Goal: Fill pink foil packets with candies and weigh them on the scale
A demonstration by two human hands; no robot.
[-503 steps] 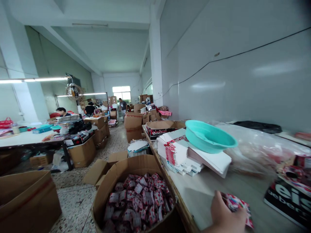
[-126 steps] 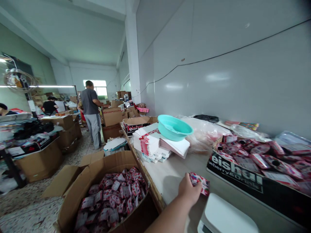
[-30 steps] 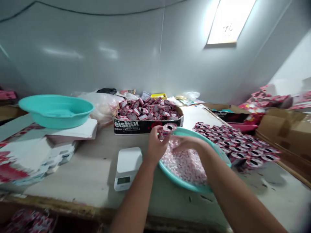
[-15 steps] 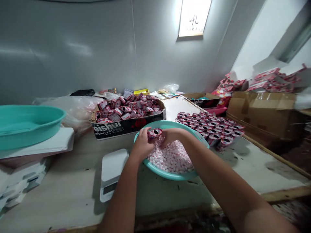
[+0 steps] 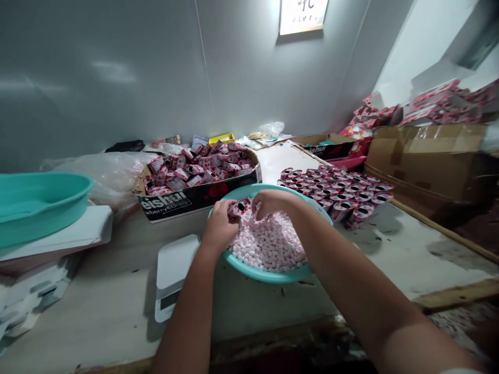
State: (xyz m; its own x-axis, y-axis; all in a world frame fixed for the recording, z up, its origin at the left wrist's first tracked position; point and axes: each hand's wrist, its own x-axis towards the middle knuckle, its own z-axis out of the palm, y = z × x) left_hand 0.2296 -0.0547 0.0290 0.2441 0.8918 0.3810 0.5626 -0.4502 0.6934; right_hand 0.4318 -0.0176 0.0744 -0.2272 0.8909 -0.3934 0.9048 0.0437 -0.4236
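My left hand [image 5: 221, 226] is closed around a small pink-and-red printed carton [image 5: 239, 208] with a round dark hole in its end, tilted toward the right. My right hand [image 5: 268, 203] is just beside it, fingers curled down over the candies; what they hold, if anything, is hidden. Both hands are over a turquoise basin [image 5: 257, 275] filled with small white and pale pink candies [image 5: 273, 246].
A white scale [image 5: 176, 265] lies left of the basin. Behind stands a black box [image 5: 183, 208] heaped with similar cartons. Rows of upright cartons [image 5: 339, 195] stand at right, near a cardboard box [image 5: 421, 161]. Another turquoise basin [image 5: 42, 208] rests on a stack at left.
The carton in my left hand has tipped from nearly upright toward the right. My right hand has drawn slightly apart from it. The view has shifted a little.
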